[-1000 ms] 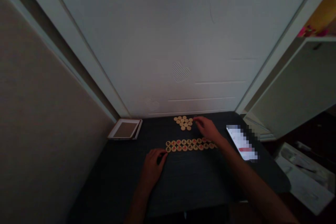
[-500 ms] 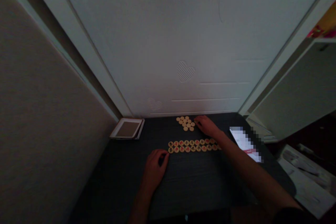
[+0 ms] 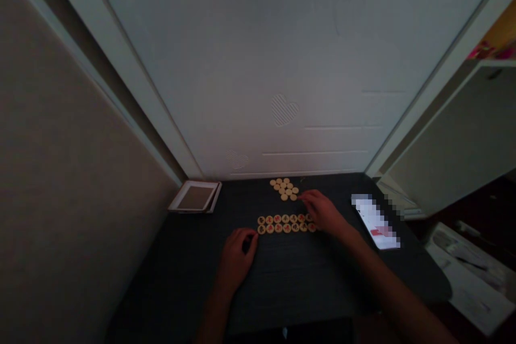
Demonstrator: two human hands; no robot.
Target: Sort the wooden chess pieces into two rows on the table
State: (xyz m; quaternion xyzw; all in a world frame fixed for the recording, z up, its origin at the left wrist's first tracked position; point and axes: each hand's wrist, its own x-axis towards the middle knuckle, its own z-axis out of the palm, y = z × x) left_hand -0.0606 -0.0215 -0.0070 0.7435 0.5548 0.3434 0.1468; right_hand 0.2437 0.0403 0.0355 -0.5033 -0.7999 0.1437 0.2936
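Reaching over the dark tabletop [image 3: 290, 285], your right hand [image 3: 323, 214] lies flat and low between the two groups of pieces, fingertips just beside the near right edge of the loose cluster of discs [image 3: 285, 189] at the far side. Its grip I cannot tell: the fingers point away from you and the light is poor, so whether a disc is pinched under them is hidden. Your left hand [image 3: 237, 257] rests half curled at the left end of the two rows of discs [image 3: 284, 223], fingertips touching or just short of the end piece, its grip loose with nothing seen inside.

The discs look small, stiff and light – wood or plastic by my guess – and smooth enough to skate on the tabletop if nudged. I judge the best hold is a pinch across the rim with thumb and one finger, or a fingertip pressed on the flat top to slide one clear of its neighbours, since the cluster is packed edge to edge.

Hard to read: the marks on the row pieces show only as red and dark blots, the cluster's faces look blank, and your right hand covers the rows' right end – how many lie there is hidden. A blurred-out phone [image 3: 374, 221] sits right, a shallow box [image 3: 194, 197] far left
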